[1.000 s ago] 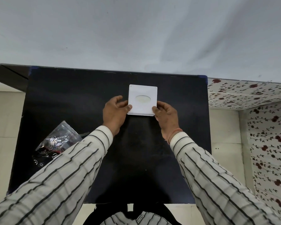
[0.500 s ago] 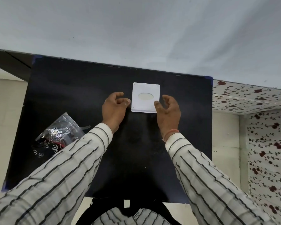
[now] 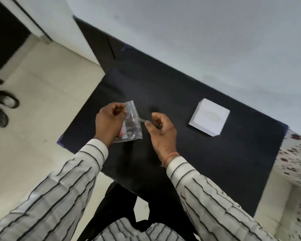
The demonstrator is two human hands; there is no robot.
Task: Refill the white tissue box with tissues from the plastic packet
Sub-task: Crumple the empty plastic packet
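Observation:
A clear plastic packet (image 3: 131, 123) with red and white print is lifted just above the black table (image 3: 189, 153). My left hand (image 3: 109, 123) grips the packet's left side. My right hand (image 3: 161, 132) pinches a small flap at the packet's right edge between thumb and forefinger. The white tissue box (image 3: 209, 117), square with an oval slot on top, stands alone on the table to the right of both hands, untouched.
A grey wall runs behind the table. Cream floor tiles lie to the left, with dark shoes (image 3: 3, 108) at the far left edge. A floral-patterned surface (image 3: 295, 157) sits past the table's right end.
Both hands left the tissue box and went left to the plastic packet, which is now lifted off the table. The view has swung left and tilted.

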